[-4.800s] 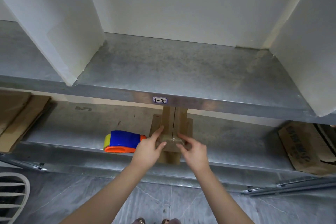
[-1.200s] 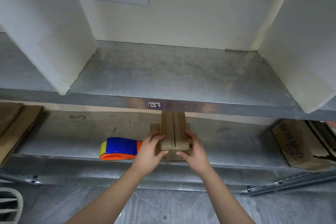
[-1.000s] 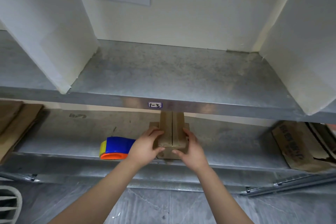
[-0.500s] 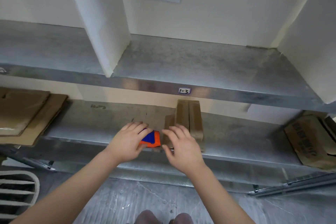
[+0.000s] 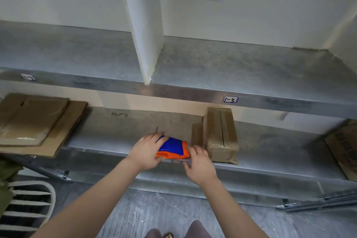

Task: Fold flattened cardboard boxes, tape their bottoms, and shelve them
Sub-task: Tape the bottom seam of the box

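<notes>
The left hand gripped the blue and orange tape dispenser at the near edge of the lower metal shelf, fingers curled over its top and thumb under its near side. The right hand lay just right of it, holding nothing, its loosely extended fingertips touching the dispenser's orange end. The folded cardboard box stood on the same shelf just beside the right hand, its taped seam facing up and running from near to far, one flap sticking out on its left. A stack of flattened cardboard lay at the shelf's far left, well apart from the box, and another printed cardboard piece sat at the right edge. Above, the upper shelf carried a white divider and a label on its front lip.
</notes>
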A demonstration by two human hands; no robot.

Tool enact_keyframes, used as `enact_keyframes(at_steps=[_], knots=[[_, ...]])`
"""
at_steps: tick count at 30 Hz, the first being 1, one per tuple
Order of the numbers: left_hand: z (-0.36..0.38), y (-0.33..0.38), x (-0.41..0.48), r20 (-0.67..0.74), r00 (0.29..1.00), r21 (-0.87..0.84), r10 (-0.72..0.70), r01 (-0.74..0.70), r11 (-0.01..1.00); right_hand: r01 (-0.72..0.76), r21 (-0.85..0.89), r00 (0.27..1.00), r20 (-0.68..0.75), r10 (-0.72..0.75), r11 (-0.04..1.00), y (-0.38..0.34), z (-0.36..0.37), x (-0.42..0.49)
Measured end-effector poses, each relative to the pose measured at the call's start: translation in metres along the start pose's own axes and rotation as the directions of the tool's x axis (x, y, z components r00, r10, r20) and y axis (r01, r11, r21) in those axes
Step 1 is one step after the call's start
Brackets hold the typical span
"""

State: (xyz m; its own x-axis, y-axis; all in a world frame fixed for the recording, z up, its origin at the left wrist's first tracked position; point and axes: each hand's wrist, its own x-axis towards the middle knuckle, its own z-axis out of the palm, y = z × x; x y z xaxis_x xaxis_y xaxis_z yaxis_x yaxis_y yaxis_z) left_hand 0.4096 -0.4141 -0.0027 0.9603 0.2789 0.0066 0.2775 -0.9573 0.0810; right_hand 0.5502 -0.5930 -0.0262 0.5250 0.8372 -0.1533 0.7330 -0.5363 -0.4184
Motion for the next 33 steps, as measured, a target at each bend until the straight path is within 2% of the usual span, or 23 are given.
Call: enact_keyframes(at_steps=[9, 13, 16, 21, 27, 33], knots=[[0.008, -0.006, 0.035, 0.231, 0.971, -0.167, -0.063, 0.103, 0.981, -0.069, 0.038, 0.997, -0.026, 0.07, 0.997, 0.003, 0.008, 0.008], [0.014, -0.01, 0.029, 0.206, 0.978, -0.256, -0.033, 0.087, 0.963, -0.088, 0.034, 0.996, -0.015, 0.089, 0.995, 0.001, 0.009, 0.011], [0.018, -0.005, 0.027, 0.169, 0.984, -0.307, -0.061, 0.112, 0.945, -0.107, 0.046, 0.994, -0.023, 0.108, 0.993, 0.0, 0.01, 0.012], [0.012, -0.006, 0.027, 0.18, 0.981, -0.256, -0.07, 0.115, 0.96, -0.115, 0.023, 0.992, -0.039, 0.116, 0.993, 0.002, 0.007, 0.016], [0.004, -0.007, 0.018, 0.16, 0.986, -0.331, -0.054, 0.105, 0.938, -0.114, 0.028, 0.992, -0.043, 0.115, 0.993, 0.004, 0.007, 0.015], [0.006, -0.003, 0.003, 0.124, 0.991, -0.328, -0.044, 0.083, 0.941, -0.087, 0.059, 0.995, -0.04, 0.089, 0.995, 0.009, 0.011, 0.014]])
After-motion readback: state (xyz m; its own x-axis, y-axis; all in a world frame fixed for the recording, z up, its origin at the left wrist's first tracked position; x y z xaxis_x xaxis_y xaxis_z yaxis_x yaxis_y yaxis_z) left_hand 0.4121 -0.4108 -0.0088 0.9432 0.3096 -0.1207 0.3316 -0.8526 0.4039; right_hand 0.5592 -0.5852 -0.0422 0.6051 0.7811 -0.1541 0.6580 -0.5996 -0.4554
